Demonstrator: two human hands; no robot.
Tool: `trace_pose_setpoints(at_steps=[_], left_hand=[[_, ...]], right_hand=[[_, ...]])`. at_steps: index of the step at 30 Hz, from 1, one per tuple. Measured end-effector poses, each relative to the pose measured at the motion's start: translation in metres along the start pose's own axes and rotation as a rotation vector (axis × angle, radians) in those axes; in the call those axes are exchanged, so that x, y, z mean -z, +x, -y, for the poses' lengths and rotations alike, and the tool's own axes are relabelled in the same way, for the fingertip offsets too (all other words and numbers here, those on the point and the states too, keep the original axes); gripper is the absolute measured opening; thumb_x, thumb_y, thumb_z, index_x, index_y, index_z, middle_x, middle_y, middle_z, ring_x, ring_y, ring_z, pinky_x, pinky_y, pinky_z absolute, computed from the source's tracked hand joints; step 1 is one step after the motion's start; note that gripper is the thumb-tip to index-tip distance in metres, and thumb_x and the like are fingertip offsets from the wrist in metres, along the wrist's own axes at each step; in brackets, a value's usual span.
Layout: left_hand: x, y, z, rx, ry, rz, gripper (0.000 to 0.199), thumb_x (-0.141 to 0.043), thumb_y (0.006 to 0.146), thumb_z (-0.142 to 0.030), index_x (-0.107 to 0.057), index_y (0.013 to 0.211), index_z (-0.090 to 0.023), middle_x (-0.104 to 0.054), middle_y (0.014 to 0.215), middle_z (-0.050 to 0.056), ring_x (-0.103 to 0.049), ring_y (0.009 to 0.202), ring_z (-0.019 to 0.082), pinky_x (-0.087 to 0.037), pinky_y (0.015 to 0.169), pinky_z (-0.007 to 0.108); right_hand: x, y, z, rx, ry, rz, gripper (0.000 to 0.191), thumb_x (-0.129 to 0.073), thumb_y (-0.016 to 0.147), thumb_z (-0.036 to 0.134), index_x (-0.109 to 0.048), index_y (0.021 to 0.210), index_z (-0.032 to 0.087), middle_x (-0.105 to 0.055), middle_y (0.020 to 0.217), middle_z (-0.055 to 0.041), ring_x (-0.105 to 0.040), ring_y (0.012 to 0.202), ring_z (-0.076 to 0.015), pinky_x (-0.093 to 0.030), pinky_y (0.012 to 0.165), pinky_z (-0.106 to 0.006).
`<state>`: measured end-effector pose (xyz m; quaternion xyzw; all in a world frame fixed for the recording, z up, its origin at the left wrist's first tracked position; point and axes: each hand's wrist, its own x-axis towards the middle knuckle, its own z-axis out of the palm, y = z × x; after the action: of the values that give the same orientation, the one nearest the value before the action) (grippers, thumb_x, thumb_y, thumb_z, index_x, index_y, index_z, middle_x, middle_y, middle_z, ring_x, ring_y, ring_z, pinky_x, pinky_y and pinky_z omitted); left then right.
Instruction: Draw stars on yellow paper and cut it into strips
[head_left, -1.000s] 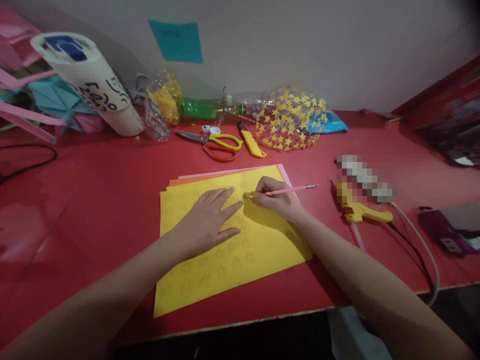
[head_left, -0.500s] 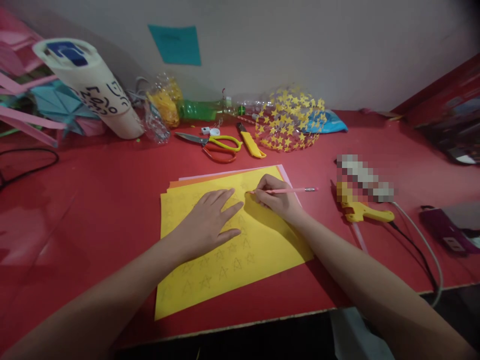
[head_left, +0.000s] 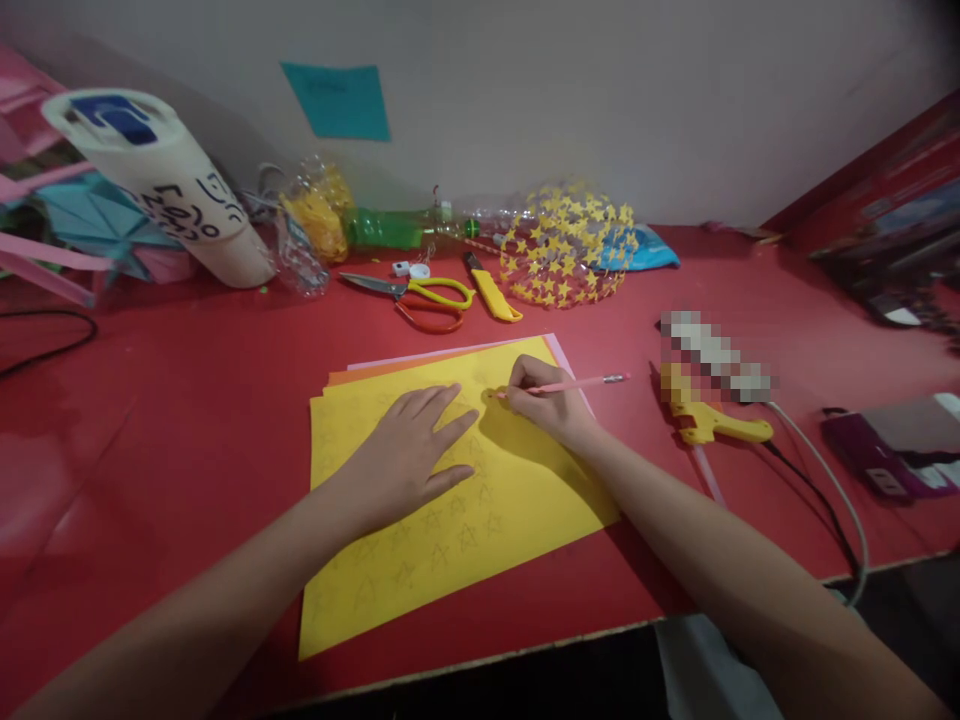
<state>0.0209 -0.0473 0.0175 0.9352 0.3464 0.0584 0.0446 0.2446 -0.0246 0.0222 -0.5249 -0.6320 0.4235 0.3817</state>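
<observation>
A sheet of yellow paper (head_left: 555,490) lies on top of orange and pink sheets on the red table. Rows of pencil-drawn stars cover its left and middle part. My left hand (head_left: 412,445) rests flat on the paper with its fingers spread, hiding some of the stars. In my right hand (head_left: 546,395) is a pink pencil (head_left: 581,384), pinched near its point. The pencil's tip meets the paper a little right of my left fingertips, and its eraser end points right.
Behind the paper lie scissors (head_left: 431,295), a yellow cutter knife (head_left: 495,290) and a star-covered clear dome (head_left: 566,250). A white tumbler (head_left: 187,200) stands at the back left. To the right are a yellow glue gun (head_left: 712,420), a power strip (head_left: 716,355) and cords.
The whole view has shifted slightly, so things sit a little further left. My right hand has moved the pencil tip slightly on the paper; the left hand stays flat.
</observation>
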Motion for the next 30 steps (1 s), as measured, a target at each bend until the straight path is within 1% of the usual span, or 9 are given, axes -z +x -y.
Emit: trace_pose_setpoints(at_steps=[4,9,12,16,22,25,30], left_hand=[[0.0002,-0.0002,0.0001,0.001,0.002,0.006,0.056,-0.043,0.097,-0.054,-0.048,0.140,-0.019,-0.040,0.150,0.019,-0.039,0.136,0.035,-0.032,0.110,0.052],[0.0018,-0.0006,0.0001,-0.002,0.001,0.012,0.056,-0.043,0.097,-0.055,-0.047,0.141,-0.019,-0.040,0.150,0.019,-0.039,0.136,0.035,-0.033,0.110,0.051],[0.0020,-0.0006,0.0001,-0.003,0.007,0.011,0.056,-0.044,0.097,-0.055,-0.047,0.141,-0.019,-0.040,0.150,0.019,-0.039,0.136,0.035,-0.033,0.110,0.051],[0.0015,-0.0003,0.0001,0.001,0.007,0.009,0.055,-0.042,0.098,-0.055,-0.047,0.141,-0.020,-0.040,0.150,0.017,-0.039,0.136,0.033,-0.033,0.110,0.050],[0.0016,0.0003,0.0002,-0.003,-0.001,0.019,0.057,-0.043,0.098,-0.054,-0.048,0.140,-0.017,-0.041,0.149,0.021,-0.038,0.136,0.036,-0.033,0.109,0.053],[0.0013,0.0002,0.0002,-0.005,0.001,0.024,0.057,-0.044,0.097,-0.053,-0.049,0.140,-0.016,-0.042,0.148,0.021,-0.039,0.135,0.037,-0.034,0.108,0.053],[-0.0008,-0.0003,0.0009,0.003,-0.009,-0.006,0.056,-0.042,0.097,-0.055,-0.050,0.139,-0.018,-0.042,0.148,0.019,-0.040,0.135,0.035,-0.034,0.109,0.052]], right_hand=[[0.0001,0.0015,-0.0024,0.016,-0.005,-0.008,0.016,-0.053,0.066,0.025,-0.038,0.059,0.023,-0.043,0.054,0.0047,-0.036,0.053,-0.0102,-0.027,0.050,-0.025],[0.0006,0.0016,-0.0052,0.021,0.002,0.003,0.021,-0.058,0.067,0.026,-0.038,0.060,0.023,-0.043,0.055,0.0045,-0.036,0.055,-0.0111,-0.031,0.053,-0.025],[0.0010,0.0013,-0.0055,0.017,0.007,0.010,0.020,-0.057,0.067,0.025,-0.038,0.060,0.023,-0.043,0.055,0.0045,-0.036,0.055,-0.0110,-0.032,0.054,-0.026],[0.0010,0.0010,-0.0052,0.006,0.019,0.021,0.018,-0.056,0.067,0.025,-0.039,0.061,0.023,-0.042,0.055,0.0045,-0.037,0.055,-0.0110,-0.030,0.053,-0.026],[-0.0009,-0.0006,-0.0009,0.017,0.008,0.064,0.016,-0.056,0.070,0.026,-0.042,0.063,0.022,-0.046,0.058,0.0038,-0.038,0.056,-0.0107,-0.027,0.052,-0.025],[-0.0016,-0.0017,0.0017,0.016,0.013,0.082,0.016,-0.056,0.073,0.027,-0.043,0.065,0.022,-0.048,0.059,0.0034,-0.040,0.056,-0.0109,-0.029,0.053,-0.025],[-0.0020,-0.0012,0.0016,0.013,0.006,0.111,0.017,-0.058,0.076,0.030,-0.046,0.067,0.022,-0.052,0.061,0.0023,-0.044,0.058,-0.0118,-0.032,0.054,-0.025]])
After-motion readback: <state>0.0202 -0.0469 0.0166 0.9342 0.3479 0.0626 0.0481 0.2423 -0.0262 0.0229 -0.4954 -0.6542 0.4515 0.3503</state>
